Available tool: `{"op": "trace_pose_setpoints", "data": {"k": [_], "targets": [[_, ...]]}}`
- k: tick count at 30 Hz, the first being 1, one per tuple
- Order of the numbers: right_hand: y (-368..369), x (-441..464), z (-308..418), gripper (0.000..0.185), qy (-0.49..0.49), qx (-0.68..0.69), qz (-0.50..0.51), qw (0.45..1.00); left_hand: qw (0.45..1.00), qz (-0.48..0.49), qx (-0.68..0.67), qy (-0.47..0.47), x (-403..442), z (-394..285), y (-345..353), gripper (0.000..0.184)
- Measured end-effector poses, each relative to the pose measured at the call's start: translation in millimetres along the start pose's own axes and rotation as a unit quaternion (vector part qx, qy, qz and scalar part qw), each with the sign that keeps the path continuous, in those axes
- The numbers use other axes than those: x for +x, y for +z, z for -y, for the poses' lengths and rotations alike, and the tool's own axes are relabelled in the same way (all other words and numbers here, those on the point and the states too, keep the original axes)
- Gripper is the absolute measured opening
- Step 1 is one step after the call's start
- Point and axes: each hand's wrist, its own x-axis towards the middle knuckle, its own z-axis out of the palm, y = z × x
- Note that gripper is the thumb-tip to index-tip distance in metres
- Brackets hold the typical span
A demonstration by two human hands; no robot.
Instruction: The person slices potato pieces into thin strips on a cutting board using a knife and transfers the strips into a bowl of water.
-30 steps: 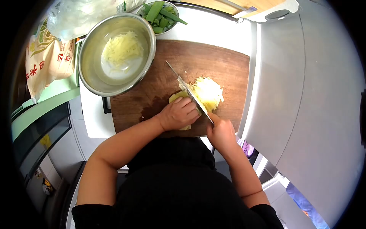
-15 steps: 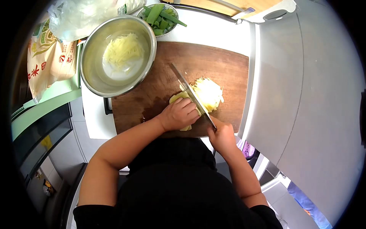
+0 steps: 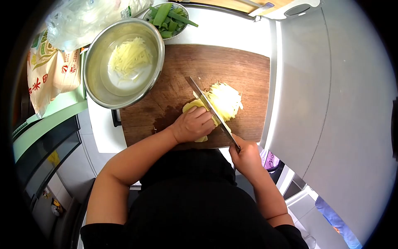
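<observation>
My left hand (image 3: 192,125) presses with curled fingers on pale yellow potato slices (image 3: 189,106), which lie overlapped on the wooden cutting board (image 3: 244,58). Its knuckles are close beside the blade of a kitchen knife (image 3: 212,111). My right hand (image 3: 247,159) is wrapped round the knife's handle at the board's near edge, and the blade slants away to the upper left. A heap of potato shreds (image 3: 226,101) lies just right of the blade. The palm and fingers of my left hand hide part of the slices.
A steel bowl (image 3: 88,74) with potato shreds in water overlaps the board's upper left corner. Behind it stand a patterned bowl of cut green leaves (image 3: 170,18) and a clear plastic bag (image 3: 76,23). A printed sack (image 3: 54,74) is at left; a grey panel (image 3: 327,95) borders the right.
The knife and my right hand have shifted slightly toward my body and to the right. My left hand stays on the slices. The bowls sit a little farther left in the view.
</observation>
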Motion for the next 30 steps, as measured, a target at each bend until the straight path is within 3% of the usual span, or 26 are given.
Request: {"op": "trace_pose_setpoints", "data": {"k": [7,16,20,30], "targets": [[20,20,-2,0.030,-0.035,-0.054,-0.018,0.998,1.000,-0.014,-0.017,-0.003,4,0,0,0.012],[1,10,1,0.033,-0.013,0.032,-0.025,0.999,1.000,0.004,-0.015,-0.006,-1,-2,-5,0.014],[-4,1,3,0.032,0.014,0.011,0.019,1.000,1.000,0.020,-0.023,-0.001,-4,1,-1,0.018],[22,21,4,0.027,-0.024,-0.043,-0.024,0.998,1.000,-0.013,-0.010,0.000,2,0,-2,0.013]]}}
